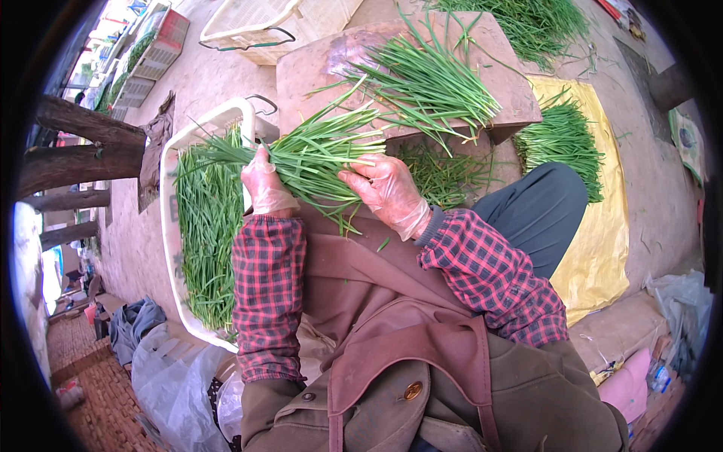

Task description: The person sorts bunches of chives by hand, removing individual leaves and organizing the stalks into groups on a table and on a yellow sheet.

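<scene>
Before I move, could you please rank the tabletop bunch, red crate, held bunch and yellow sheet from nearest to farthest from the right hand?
1. Held bunch, touching.
2. Tabletop bunch, ahead.
3. Yellow sheet, right.
4. Red crate, far left.

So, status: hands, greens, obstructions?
Clear-gloved left hand grips green long-leaved bunch; clear-gloved right hand at its right side. Loose green pile on flat brown table beyond, not blocking.

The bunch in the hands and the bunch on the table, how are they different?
The held bunch is in the left hand, the right hand touching it; the table bunch lies untouched. The held bunch is nearer the white crate; the table bunch, farther. Both have long green leaves and paler ends.
</scene>
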`<state>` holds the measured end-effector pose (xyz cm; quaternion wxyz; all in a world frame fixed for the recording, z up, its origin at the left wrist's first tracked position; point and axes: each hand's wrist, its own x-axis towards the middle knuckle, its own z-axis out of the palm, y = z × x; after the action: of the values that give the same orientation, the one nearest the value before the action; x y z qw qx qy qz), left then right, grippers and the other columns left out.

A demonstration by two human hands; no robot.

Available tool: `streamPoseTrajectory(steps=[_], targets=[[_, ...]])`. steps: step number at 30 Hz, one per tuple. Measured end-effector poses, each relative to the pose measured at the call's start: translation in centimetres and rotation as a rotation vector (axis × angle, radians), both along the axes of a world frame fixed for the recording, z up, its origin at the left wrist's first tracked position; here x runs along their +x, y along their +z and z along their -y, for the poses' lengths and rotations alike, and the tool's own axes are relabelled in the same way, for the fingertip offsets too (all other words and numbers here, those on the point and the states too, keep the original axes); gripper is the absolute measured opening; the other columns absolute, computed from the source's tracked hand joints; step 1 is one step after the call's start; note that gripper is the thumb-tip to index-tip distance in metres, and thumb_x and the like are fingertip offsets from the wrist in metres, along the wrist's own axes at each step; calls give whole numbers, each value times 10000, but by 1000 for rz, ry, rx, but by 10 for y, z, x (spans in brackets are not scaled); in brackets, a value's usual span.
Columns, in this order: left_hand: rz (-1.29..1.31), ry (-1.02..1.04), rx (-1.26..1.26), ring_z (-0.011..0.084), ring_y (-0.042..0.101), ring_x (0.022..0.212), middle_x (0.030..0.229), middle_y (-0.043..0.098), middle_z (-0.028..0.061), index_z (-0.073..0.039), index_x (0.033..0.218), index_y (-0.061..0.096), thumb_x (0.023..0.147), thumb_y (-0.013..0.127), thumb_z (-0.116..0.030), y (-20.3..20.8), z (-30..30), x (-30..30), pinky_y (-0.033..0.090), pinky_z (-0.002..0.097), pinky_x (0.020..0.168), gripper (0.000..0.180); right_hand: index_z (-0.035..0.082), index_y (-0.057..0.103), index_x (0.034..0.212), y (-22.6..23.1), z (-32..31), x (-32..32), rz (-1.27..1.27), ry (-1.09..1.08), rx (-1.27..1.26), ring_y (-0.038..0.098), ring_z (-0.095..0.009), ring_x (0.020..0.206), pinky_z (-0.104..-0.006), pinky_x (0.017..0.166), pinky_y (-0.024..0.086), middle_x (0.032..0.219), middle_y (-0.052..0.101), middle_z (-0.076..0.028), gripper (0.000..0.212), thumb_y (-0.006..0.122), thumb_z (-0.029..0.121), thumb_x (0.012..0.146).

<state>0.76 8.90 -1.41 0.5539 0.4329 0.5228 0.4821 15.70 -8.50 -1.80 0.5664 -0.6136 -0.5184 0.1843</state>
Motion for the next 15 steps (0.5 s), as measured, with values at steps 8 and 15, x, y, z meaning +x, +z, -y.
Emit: streamPoseTrajectory(steps=[8, 15], targets=[[153, 52, -93, 197, 625, 683, 863, 666, 94, 50, 970, 661, 970, 603, -182, -9, -30, -20, 515, 358, 633, 238, 2, 680, 907, -16, 31, 35, -369, -238, -4, 567, -116, 646, -305, 599, 459, 683, 596, -92, 123, 679, 122, 932], [263, 31, -344, 263, 634, 710, 926, 662, 127, 43, 1083, 617, 967, 593, -217, -12, -53, -26, 533, 421, 656, 285, -58, 585, 1245, -88, 77, 60, 517, -188, -269, 660, -341, 975, -412, 810, 548, 1150, 631, -250, 527, 710, 290, 869]])
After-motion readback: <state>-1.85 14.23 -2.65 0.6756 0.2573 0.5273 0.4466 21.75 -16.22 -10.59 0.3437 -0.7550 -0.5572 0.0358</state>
